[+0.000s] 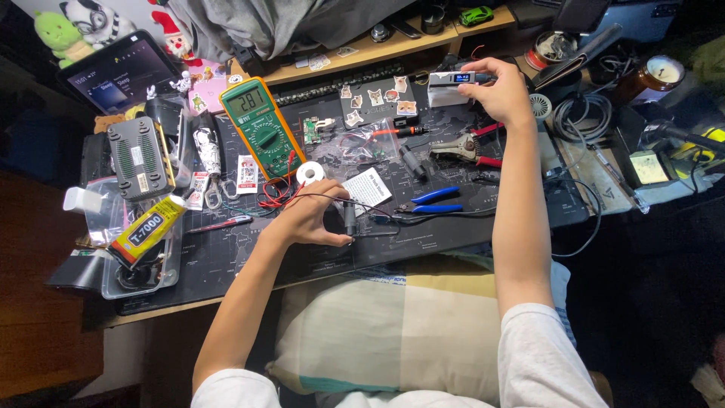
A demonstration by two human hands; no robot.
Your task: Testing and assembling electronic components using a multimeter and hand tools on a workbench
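Observation:
My left hand (311, 217) rests on the dark desk mat (226, 253) near the front edge, fingers closed around a thin black wire and a small dark cylindrical part (350, 219). My right hand (498, 94) reaches to the back of the desk and grips a slim pen-shaped tool with a lit small screen (459, 78), held over a white box (445, 95). A green and orange multimeter (260, 125) with red and black leads lies left of centre. Blue-handled pliers (434, 201) lie between my arms.
Red-handled wire strippers (467, 147), a white solder spool (310, 173) and a small card (366, 187) lie mid-mat. A yellow glue tube (147, 230) sits in a clear tray at left, near a grey router (140, 157) and a tablet (121, 72). Cables, a candle jar (661, 74) crowd the right.

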